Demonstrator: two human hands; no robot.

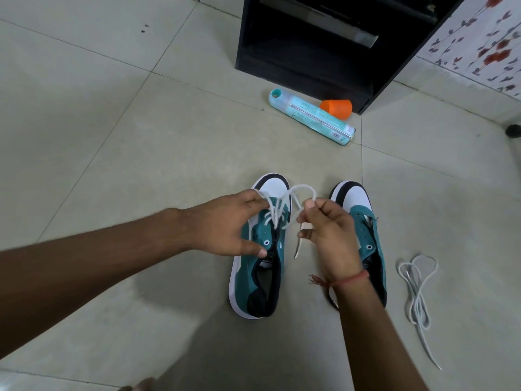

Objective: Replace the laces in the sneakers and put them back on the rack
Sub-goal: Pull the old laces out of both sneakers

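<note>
Sneakers (258, 249), spare lace (417, 294), spray can (313, 115)

**Lacing a teal sneaker on the floor**

The left hand (225, 224) and right hand (327, 235) each pinch the white lace (284, 204) over the left teal-and-white canvas sneaker (262, 249). A loose white lace (417, 294) lies on the tiled floor (112, 122) beside the right teal-and-white sneaker (363, 218).

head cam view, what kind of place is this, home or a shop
Most likely a home, perhaps an entryway: a pale tiled floor, a black shoe rack, a floral-patterned wall and a spray can lying on the floor.
</note>
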